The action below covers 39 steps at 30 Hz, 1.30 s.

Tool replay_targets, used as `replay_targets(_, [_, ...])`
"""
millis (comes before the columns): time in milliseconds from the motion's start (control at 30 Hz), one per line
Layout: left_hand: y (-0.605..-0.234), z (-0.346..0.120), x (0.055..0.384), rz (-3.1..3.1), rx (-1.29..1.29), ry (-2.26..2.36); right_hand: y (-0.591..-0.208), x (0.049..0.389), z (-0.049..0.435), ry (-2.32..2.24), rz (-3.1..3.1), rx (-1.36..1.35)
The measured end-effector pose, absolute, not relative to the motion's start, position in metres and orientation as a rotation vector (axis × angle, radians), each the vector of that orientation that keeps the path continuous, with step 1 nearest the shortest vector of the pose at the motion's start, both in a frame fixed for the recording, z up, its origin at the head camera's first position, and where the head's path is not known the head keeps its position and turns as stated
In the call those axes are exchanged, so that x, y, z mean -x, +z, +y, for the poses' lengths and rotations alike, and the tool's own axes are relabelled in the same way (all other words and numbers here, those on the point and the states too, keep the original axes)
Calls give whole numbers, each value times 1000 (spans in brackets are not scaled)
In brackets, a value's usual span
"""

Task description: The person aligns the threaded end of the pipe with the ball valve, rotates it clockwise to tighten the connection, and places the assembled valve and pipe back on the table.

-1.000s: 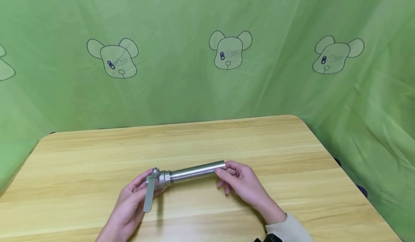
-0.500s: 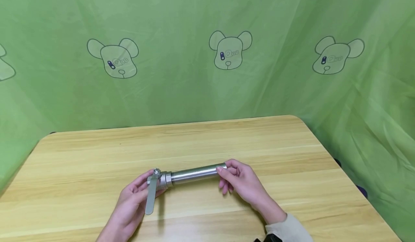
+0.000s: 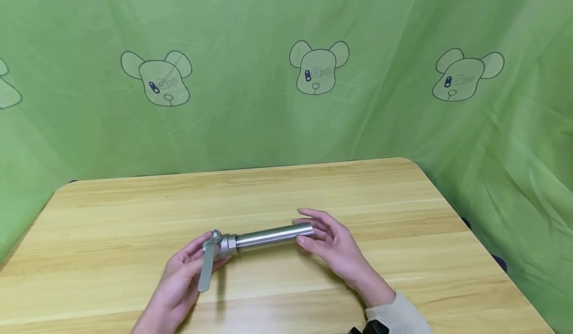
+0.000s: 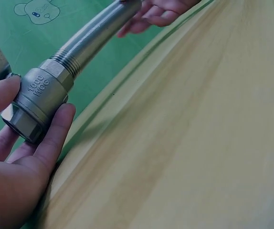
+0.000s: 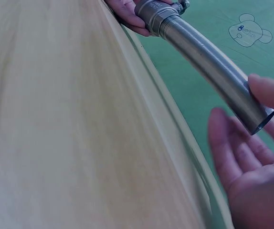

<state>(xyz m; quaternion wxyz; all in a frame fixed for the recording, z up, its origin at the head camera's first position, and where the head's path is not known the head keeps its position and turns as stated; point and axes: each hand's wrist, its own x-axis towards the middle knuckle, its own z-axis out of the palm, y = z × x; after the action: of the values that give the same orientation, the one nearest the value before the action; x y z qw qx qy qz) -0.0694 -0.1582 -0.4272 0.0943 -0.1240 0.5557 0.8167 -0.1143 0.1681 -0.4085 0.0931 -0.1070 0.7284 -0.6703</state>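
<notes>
My left hand [image 3: 174, 281] grips a metal ball valve [image 4: 40, 93] by its body, thumb on one side and fingers on the other. "1000 WOG" is cast on the body in the left wrist view. The valve's flat lever handle [image 3: 207, 269] points toward me. A shiny steel pipe [image 3: 273, 236] extends right from the valve, its threaded end in the valve's hex end with some threads showing. Around the pipe's plain open end, my right hand [image 3: 340, 252] has its fingers spread. In the right wrist view the thumb lies close against the pipe; whether it touches I cannot tell.
Valve and pipe are held above a wood-grain table [image 3: 134, 214]. A green curtain [image 3: 241, 125] with printed bear heads hangs behind the table and along its right side. Something black [image 3: 375, 327] sits at the right sleeve [image 3: 398, 316].
The right hand's fingers have loosened from the pipe's end and spread apart, the index finger lifting above it. The left hand keeps its hold on the valve, nearly still.
</notes>
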Motion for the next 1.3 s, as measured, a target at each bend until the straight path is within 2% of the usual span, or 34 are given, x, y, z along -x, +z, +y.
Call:
replay_targets(233, [-426, -157, 70, 1635, 370, 2430, -412, 116, 170, -2038, 2104, 308])
replay_targets(633, [-423, -158, 70, 1645, 345, 2431, -409, 114, 169, -1770, 2325, 329])
replay_targets(967, [-427, -158, 68, 1600, 304, 2465, -409, 114, 177, -2050, 2067, 269])
replay_targets(1300, [-427, -159, 68, 1635, 329, 2446, -407, 114, 174, -2024, 2037, 254])
